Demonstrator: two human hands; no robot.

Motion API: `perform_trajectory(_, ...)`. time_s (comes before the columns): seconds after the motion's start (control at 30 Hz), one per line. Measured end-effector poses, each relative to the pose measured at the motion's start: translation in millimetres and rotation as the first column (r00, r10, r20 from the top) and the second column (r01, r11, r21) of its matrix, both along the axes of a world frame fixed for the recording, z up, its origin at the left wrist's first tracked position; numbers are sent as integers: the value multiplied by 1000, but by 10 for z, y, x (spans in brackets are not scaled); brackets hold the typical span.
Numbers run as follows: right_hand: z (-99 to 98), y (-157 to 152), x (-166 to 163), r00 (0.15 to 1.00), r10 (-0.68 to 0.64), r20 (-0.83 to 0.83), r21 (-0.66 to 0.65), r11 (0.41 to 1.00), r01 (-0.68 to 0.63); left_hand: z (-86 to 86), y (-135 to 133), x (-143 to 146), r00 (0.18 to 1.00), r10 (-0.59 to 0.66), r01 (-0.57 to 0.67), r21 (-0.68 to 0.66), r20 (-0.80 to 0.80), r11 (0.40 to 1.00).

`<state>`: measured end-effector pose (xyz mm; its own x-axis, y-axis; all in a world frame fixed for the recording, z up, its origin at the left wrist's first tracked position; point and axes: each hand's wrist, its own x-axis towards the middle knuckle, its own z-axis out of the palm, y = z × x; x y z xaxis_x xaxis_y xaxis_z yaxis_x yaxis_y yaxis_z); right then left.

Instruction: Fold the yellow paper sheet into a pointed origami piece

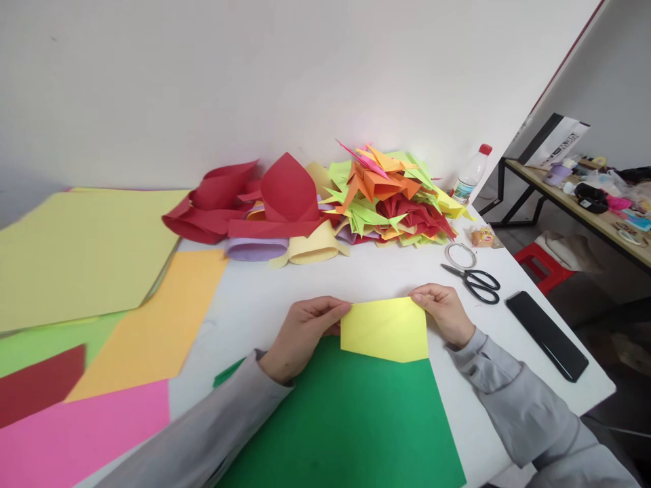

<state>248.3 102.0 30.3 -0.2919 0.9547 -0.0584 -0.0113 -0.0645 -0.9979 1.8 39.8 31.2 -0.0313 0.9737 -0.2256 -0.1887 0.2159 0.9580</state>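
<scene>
A folded piece of yellow paper [385, 330] is stretched between both hands, its lower edge coming to a blunt point. My left hand [308, 332] pinches its upper left corner between thumb and fingers. At the upper right corner, my right hand [444, 311] pinches it in the same way. Beneath lies a large sheet of green paper [350, 420], and the yellow piece overlaps its far edge. Whether the two papers touch I cannot tell. Black-handled scissors [475, 282] and a roll of clear tape [460, 255] lie beyond my right hand.
Coloured sheets [91, 257] cover the table's left side. Along the wall stand red paper shapes [289, 188] and a heap of folded paper stars [386, 196]. A bottle [472, 174], a wrapped snack [483, 236] and a black phone [546, 335] are at the right.
</scene>
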Motion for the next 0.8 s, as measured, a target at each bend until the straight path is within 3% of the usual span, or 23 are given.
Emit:
perform_trajectory(0.17,12,3,7,1000,20,-9,-19,1000,-20,7,-2,7,1000,-7,7,2,-8,1000)
perform_trajectory(0.33,3,-17,5,998,53,-20,-121,991,-55,-5,-5,6,999,-4,4,17,-47,1000)
perform_trajectory(0.8,-14,-9,-30,989,-14,-148,-168,986,-11,-52,4,-9,994,47,-45,21,-95,999)
